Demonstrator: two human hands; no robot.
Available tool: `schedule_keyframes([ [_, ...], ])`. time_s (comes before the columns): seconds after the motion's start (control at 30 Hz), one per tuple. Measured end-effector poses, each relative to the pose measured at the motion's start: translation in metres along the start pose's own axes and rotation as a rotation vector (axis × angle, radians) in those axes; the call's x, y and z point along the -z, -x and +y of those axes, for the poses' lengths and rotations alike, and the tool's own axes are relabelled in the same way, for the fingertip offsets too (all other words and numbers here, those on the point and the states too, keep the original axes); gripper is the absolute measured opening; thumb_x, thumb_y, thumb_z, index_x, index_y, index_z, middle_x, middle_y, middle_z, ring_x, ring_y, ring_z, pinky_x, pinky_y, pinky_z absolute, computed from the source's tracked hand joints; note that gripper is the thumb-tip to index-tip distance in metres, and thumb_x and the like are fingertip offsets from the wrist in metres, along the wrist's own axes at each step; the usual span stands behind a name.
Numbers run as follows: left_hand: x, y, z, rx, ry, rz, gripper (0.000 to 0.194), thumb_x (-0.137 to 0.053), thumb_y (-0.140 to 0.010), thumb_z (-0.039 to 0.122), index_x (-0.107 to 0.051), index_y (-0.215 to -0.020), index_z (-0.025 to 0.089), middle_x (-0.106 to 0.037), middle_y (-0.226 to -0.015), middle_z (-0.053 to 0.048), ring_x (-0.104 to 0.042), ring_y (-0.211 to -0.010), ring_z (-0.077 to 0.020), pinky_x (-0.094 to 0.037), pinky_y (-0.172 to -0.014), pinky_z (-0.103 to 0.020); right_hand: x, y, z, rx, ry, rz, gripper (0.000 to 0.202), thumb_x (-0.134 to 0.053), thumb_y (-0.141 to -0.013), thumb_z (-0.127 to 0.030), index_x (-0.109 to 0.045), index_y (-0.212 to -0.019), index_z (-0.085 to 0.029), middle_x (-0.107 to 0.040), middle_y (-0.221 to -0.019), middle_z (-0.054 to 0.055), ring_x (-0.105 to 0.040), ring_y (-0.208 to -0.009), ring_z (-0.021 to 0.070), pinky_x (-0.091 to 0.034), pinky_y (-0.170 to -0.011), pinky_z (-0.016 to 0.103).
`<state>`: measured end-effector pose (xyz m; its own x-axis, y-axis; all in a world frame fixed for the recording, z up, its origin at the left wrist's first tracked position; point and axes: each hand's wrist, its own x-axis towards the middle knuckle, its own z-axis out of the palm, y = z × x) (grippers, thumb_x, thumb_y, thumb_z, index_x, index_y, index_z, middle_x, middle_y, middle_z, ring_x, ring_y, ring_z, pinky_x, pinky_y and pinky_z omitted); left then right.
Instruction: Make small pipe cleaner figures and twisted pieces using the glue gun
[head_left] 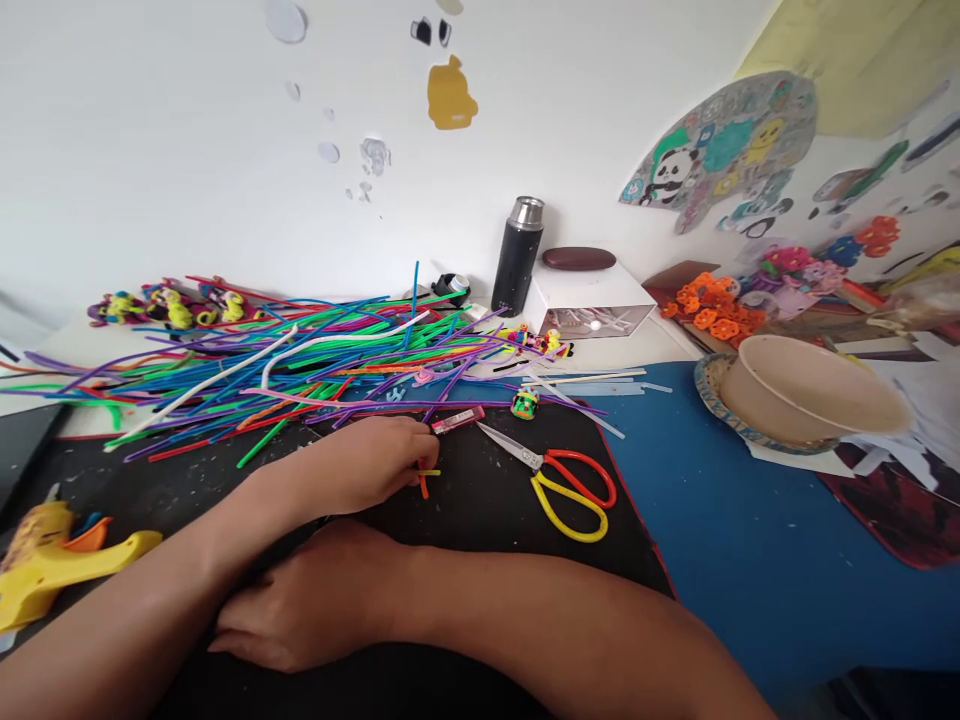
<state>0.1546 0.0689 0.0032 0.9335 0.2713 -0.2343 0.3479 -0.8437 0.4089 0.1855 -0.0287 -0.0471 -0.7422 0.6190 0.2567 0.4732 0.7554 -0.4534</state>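
Observation:
My left hand reaches in from the lower left, its fingers pinched on a small orange-and-yellow pipe cleaner piece just above the black mat. My right hand crosses below the left forearm. Its fingers are curled together, and their inner side is hidden. Beyond the left fingertips lies a slim pink-red object with a pale label. Scissors with one red and one yellow handle lie to the right, blades pointing up-left. A small green and orange figure sits above them.
A heap of colourful pipe cleaners spreads along the wall side. At the left edge rests a yellow glue gun. A black flask, a white box and a beige bowl stand toward the back and right.

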Motion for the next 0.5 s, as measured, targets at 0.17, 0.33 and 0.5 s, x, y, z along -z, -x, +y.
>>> schedule_keyframes([
  [0.17, 0.003, 0.003, 0.000, 0.004, -0.050, 0.004, 0.016, -0.055, -0.093, 0.015, -0.066, -0.085, 0.024, -0.071, -0.095, -0.004, -0.066, -0.085, -0.0221, -0.046, -0.073, -0.031, 0.002, -0.006, 0.000, 0.004, -0.074, -0.065, 0.030, -0.052, -0.108, -0.034, -0.075, -0.112, -0.016, -0.081, -0.103, 0.004, -0.072, -0.079, 0.0201, -0.052, -0.061, 0.029],
  [0.33, 0.043, 0.016, 0.010, -0.015, 0.024, 0.232, 0.023, -0.049, -0.103, 0.037, -0.067, -0.094, 0.027, -0.072, -0.101, -0.004, -0.067, -0.089, -0.0215, -0.048, -0.078, -0.030, 0.001, -0.016, 0.008, -0.041, -0.224, -0.242, 0.038, -0.048, -0.108, -0.045, -0.074, -0.095, -0.021, -0.083, -0.108, 0.004, -0.077, -0.082, 0.0208, -0.051, -0.053, 0.028],
  [0.5, 0.097, -0.021, 0.024, 0.139, -0.166, 0.507, 0.026, -0.054, -0.094, 0.047, -0.071, -0.096, 0.027, -0.076, -0.096, -0.005, -0.067, -0.084, -0.0230, -0.047, -0.074, -0.033, -0.003, -0.018, 0.014, -0.017, -0.236, -0.278, 0.040, -0.047, -0.108, -0.049, -0.072, -0.089, -0.024, -0.083, -0.105, 0.001, -0.080, -0.090, 0.0226, -0.047, -0.046, 0.027],
])
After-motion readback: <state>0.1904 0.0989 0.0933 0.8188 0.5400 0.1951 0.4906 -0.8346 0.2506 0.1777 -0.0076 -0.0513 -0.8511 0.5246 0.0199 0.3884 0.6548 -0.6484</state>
